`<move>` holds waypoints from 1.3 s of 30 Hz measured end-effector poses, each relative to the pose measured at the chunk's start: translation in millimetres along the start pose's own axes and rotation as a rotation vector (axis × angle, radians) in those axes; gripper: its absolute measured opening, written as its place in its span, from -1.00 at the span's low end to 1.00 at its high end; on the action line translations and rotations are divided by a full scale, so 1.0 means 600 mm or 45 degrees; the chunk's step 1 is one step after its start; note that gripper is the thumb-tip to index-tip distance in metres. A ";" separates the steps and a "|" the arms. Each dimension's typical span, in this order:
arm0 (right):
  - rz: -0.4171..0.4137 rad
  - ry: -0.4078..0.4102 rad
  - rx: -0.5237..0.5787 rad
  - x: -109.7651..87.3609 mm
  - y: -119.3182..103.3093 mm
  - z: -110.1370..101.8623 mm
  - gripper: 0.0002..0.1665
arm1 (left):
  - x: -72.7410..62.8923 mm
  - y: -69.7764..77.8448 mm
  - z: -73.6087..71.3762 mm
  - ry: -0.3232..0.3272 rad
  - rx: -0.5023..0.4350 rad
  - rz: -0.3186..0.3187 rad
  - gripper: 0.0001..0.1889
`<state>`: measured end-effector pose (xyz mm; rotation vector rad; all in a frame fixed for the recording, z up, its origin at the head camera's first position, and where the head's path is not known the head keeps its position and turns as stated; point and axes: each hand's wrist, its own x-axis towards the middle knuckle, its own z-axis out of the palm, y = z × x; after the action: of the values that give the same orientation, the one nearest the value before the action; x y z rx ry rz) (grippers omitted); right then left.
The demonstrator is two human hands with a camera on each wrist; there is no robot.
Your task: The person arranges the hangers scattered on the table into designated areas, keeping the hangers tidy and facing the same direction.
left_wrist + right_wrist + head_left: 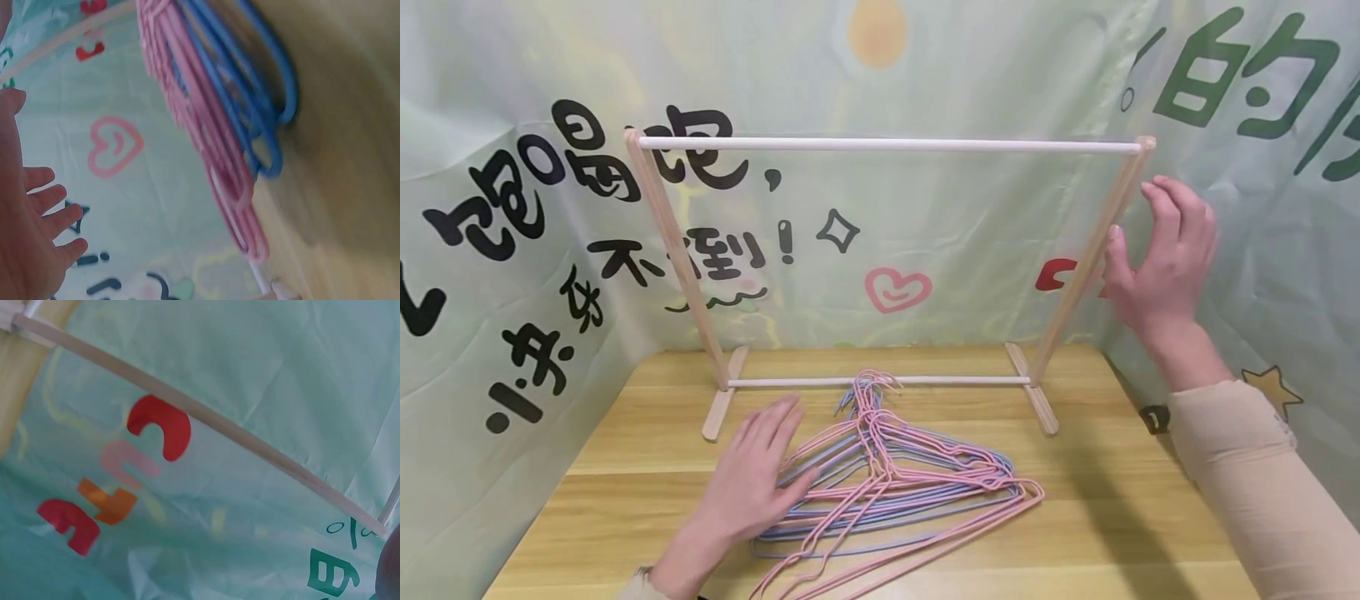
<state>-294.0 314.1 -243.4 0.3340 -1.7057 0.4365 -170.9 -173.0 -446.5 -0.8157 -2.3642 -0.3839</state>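
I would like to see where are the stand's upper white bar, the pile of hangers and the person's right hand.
Upper white bar point(887, 145): head view, middle of its length.
Pile of hangers point(889, 477): head view, pink hangers near its middle.
Right hand point(1171, 262): head view, back of the hand.

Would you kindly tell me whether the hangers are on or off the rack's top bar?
Off: the hangers lie piled on the table, with no hooks over the top bar.

My head camera looks forward and down over the whole pale wooden rack with white bars. My left wrist's view, tipped sideways, has slim pink and blue hangers close; my right's, slanted, faces the rack's right post. All share the pale green printed cloth.
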 end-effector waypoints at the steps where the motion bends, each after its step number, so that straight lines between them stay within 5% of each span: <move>1: -0.002 -0.007 -0.008 0.007 0.003 0.003 -0.28 | 0.000 0.004 0.004 -0.016 -0.001 0.016 -0.13; 12: -0.099 -0.161 -0.085 0.071 0.028 0.031 -0.27 | -0.011 0.047 0.045 -0.212 -0.002 0.099 -0.06; 24: -0.198 -0.345 -0.154 0.118 0.042 0.058 -0.29 | -0.014 0.064 0.066 -0.266 -0.003 0.224 -0.05; 33: -0.042 -0.605 -0.235 0.140 0.045 0.067 -0.37 | -0.017 0.067 0.075 -0.300 0.005 0.276 -0.12; 39: 0.014 -0.667 -0.251 0.146 0.046 0.073 -0.36 | -0.019 0.071 0.077 -0.319 0.000 0.303 -0.11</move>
<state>-360.5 320.1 -166.4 0.3111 -2.2421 0.1910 -157.4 -125.2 -486.8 -1.1909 -2.4536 -0.1914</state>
